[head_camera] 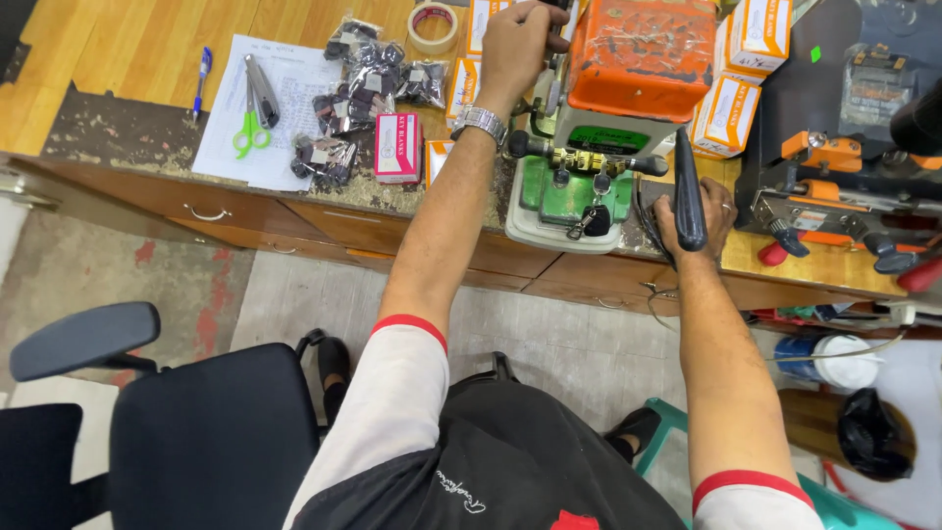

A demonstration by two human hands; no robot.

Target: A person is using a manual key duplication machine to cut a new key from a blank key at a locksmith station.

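Person stands at a wooden surface (834,267), both arms out to a key-cutting machine (599,128) with a green base and an orange top cover. Left hand (515,44) is up at the machine's upper left side, fingers curled shut around a part there, likely a lever or knob; what exactly it grips is hidden by the hand itself. A metal wristwatch (480,122) sits on that wrist. Right hand (699,218) is lower, just right of the machine's base, closed on a black handle (688,191) that stands roughly upright out of the fist. In the machine's front clamp sits a brass-coloured key (581,160) held crosswise, and a black key fob (595,220) hangs below it against the green base. So the key is already loaded and clamped, and both hands are on the controls; judging by that, the cutting looks under way or just about to start, and taking the key out remains. Whether any cut has been made is too small to tell. Left of the machine lie bags of dark key blanks (358,88), a small pink box (397,147), green-handled scissors (251,126) on a sheet of paper (294,79), a blue pen (202,77) and a tape roll (434,27). A second orange-and-black machine (834,196) stands at right. A black office chair (206,432) is behind at lower left.
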